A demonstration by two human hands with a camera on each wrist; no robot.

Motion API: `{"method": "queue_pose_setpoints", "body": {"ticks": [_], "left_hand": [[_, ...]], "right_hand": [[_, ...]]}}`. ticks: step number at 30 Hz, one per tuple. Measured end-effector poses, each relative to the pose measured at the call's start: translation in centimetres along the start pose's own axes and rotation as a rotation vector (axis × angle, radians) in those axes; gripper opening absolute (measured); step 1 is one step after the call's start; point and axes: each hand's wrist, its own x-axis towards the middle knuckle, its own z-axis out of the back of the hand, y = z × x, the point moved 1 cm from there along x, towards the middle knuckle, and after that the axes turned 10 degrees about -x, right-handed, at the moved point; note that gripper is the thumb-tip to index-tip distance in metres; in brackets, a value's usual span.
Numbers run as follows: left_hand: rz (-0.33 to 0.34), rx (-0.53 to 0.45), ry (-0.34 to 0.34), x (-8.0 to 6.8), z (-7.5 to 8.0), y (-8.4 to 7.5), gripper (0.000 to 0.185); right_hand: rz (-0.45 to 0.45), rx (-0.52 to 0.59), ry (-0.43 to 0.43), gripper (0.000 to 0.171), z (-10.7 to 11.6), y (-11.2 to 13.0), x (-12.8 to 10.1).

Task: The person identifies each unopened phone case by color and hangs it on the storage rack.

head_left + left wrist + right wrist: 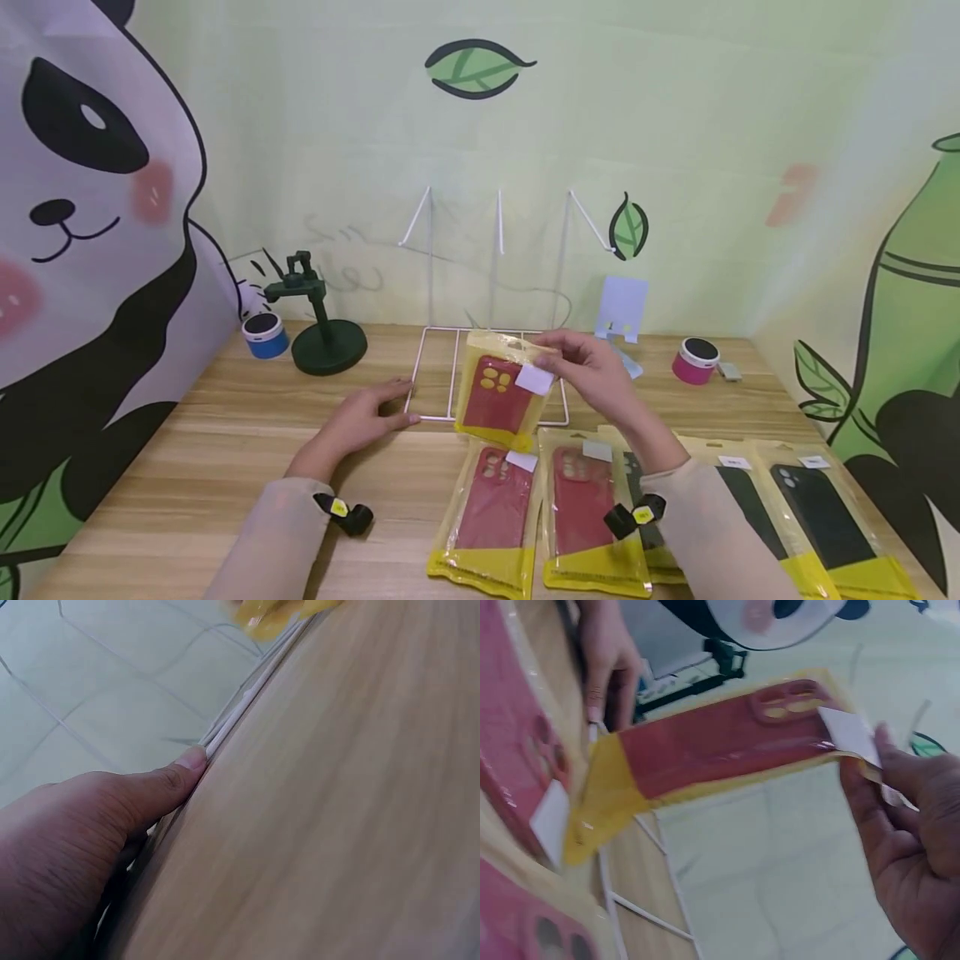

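My right hand (592, 375) pinches the top corner of a clear-and-yellow bag holding a red phone case (497, 404). This bag is raised in front of the white wire display rack (500, 221), tilted, with a white label near its top. In the right wrist view, thumb and fingers grip the bag's edge beside the label (847, 731). My left hand (360, 425) rests on the table at the rack base's front left corner, fingers extended. The left wrist view shows its thumb (169, 784) touching the white wire.
Bagged red phone cases (491, 517) and bagged dark ones (825, 517) lie along the front right. Behind stand a dark green stand (328, 346), a blue speaker-like cylinder (266, 336), a pink one (695, 362) and a pale blue phone holder (621, 308). A printed wall closes the back.
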Motion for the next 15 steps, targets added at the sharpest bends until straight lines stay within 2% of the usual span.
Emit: {"method": "queue_pose_setpoints", "body": {"ticks": [3, 5, 10, 15], "left_hand": [[-0.012, 0.047, 0.005, 0.0, -0.1, -0.3, 0.056], [0.001, 0.076, -0.009, 0.0, -0.2, -0.4, 0.055], [0.037, 0.142, -0.059, 0.1, 0.1, -0.6, 0.059], [0.079, 0.178, -0.078, -0.1, 0.3, -0.7, 0.061]], "right_hand": [[-0.023, 0.033, 0.070, 0.023, 1.1, 0.0, -0.1], [-0.036, 0.042, 0.073, 0.024, 1.7, 0.0, -0.2], [-0.047, 0.065, -0.043, 0.027, 3.0, 0.2, 0.0], [-0.010, 0.092, -0.139, 0.026, 3.8, 1.1, 0.6]]}}
